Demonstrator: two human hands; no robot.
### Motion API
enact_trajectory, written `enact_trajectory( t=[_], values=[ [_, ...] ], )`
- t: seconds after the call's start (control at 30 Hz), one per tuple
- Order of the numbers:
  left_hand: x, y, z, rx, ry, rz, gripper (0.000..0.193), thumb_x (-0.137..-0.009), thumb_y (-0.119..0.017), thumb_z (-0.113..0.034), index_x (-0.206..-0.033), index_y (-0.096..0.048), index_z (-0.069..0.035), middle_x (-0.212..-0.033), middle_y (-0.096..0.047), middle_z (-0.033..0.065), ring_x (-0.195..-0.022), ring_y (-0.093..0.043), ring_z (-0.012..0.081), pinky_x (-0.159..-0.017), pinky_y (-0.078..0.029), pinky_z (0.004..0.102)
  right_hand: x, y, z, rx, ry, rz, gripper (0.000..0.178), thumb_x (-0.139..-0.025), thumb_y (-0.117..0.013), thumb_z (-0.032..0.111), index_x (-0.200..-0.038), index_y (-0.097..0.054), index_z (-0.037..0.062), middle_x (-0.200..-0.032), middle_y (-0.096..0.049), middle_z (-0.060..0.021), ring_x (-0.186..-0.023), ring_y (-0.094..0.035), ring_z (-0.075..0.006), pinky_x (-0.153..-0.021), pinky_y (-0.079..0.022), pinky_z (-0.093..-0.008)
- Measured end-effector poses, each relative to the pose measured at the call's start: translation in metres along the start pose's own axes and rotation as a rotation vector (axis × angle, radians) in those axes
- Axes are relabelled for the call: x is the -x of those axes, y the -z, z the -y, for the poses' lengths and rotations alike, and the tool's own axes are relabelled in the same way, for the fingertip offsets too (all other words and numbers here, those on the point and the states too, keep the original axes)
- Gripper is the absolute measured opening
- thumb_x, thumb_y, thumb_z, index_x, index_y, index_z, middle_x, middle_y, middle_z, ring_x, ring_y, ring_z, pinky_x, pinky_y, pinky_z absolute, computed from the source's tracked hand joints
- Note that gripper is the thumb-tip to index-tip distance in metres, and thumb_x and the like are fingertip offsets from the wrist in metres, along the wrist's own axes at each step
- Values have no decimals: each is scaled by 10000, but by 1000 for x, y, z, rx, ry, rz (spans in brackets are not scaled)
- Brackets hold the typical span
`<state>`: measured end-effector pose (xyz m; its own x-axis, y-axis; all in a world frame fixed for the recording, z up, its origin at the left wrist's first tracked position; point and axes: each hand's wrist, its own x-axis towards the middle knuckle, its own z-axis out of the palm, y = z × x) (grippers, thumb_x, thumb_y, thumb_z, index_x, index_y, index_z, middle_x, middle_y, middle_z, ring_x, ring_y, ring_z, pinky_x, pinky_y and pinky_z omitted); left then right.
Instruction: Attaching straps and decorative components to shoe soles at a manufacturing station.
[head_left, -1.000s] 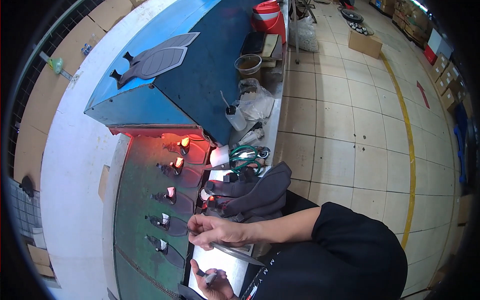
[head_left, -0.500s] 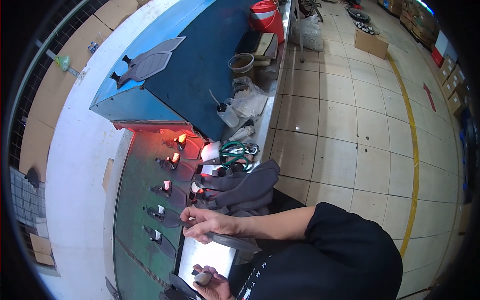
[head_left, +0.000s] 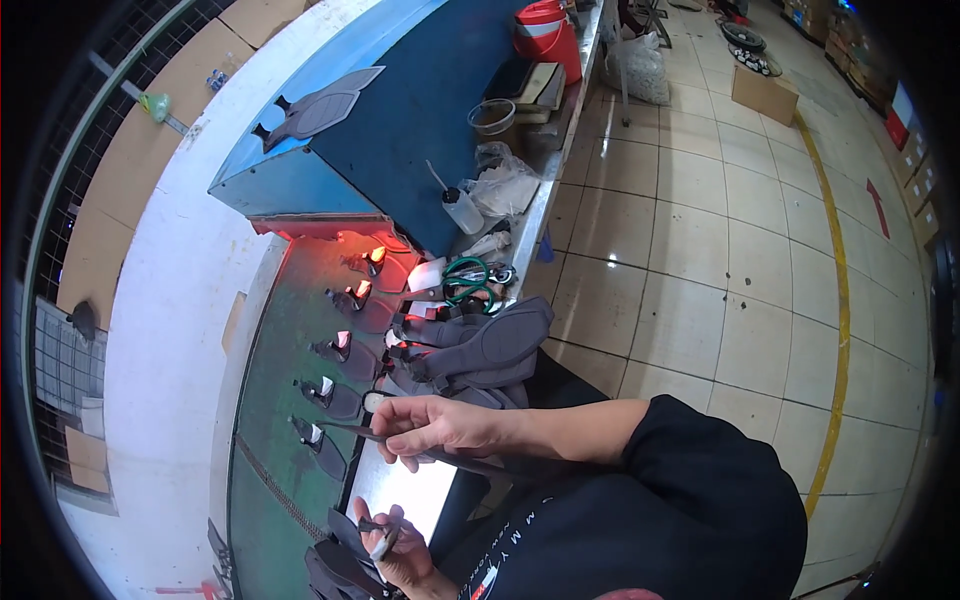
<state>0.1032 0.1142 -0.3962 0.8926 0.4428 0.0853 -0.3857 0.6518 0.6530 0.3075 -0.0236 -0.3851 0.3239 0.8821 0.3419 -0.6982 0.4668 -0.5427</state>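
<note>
My right hand [head_left: 440,425] pinches a thin dark grey sole [head_left: 462,461], seen nearly edge-on, with a narrow end pointing toward the belt. Below it, my left hand [head_left: 404,562] has its fingers closed round a small piece [head_left: 384,542], pale on one side and dark on the other; its kind is unclear. Close by lies a white, brightly lit work surface [head_left: 440,482]. A pile of dark grey soles [head_left: 505,338] rests beyond my right hand. On the green belt [head_left: 262,400], several dark pieces, such as this sole-shaped one [head_left: 327,458], carry small white parts.
A blue tunnel housing [head_left: 380,170] spans the belt, its mouth glowing red. Green-handled scissors [head_left: 466,283], a squeeze bottle [head_left: 461,211], a plastic tub [head_left: 493,120] and a red bucket [head_left: 548,45] stand along the side ledge. More dark soles [head_left: 345,568] lie near my left hand.
The whole view has shifted slightly. My left hand has risen a little and turned the small piece more upright. My right hand still holds the sole, now more edge-on.
</note>
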Motion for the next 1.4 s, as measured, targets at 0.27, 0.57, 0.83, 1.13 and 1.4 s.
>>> enact_trajectory(
  t=[0.27,0.57,0.83,1.13,1.4],
  values=[
    [38,18,-8,81,-45,-126,304,-878,-589,-51,-1173,-560,-118,-1330,-498,71,-1287,-410,238,-1086,-364,347,0,3,-9,55,-138,46,504,-908,-586,144,-1380,-422,78,-964,-613,-59,-745,-572,-88,-632,-433,-208],
    [23,33,-3,-238,-172,-474,386,-812,-610,-14,-1185,-529,-69,-1093,-602,115,-888,-618,200,-573,-478,212,-4,-8,-11,736,-140,-153,419,-798,-644,39,-1208,-575,-8,-1125,-630,-114,-1031,-575,-148,-897,-442,-277],
    [5,30,-10,-202,-115,-393,345,-771,-606,71,-1115,-591,41,-1148,-604,176,-950,-629,189,-793,-557,305,-23,-22,-40,1144,15,71,388,-746,-618,-42,-1130,-625,13,-839,-622,-111,-732,-586,-195,-681,-464,-280],
    [-1,54,-15,-168,-121,-360,300,-753,-649,64,-1046,-618,5,-1157,-598,191,-960,-619,179,-799,-542,287,-44,-19,-62,1168,-67,104,385,-731,-624,-60,-1109,-633,15,-863,-630,-119,-741,-598,-212,-678,-467,-285],
    [-4,61,-16,-183,-154,-332,303,-751,-642,82,-1044,-622,6,-1156,-602,189,-968,-618,185,-816,-531,295,-52,-12,-67,1191,-71,138,384,-721,-635,-49,-1100,-638,15,-848,-627,-120,-719,-600,-214,-654,-468,-282]
  ],
)
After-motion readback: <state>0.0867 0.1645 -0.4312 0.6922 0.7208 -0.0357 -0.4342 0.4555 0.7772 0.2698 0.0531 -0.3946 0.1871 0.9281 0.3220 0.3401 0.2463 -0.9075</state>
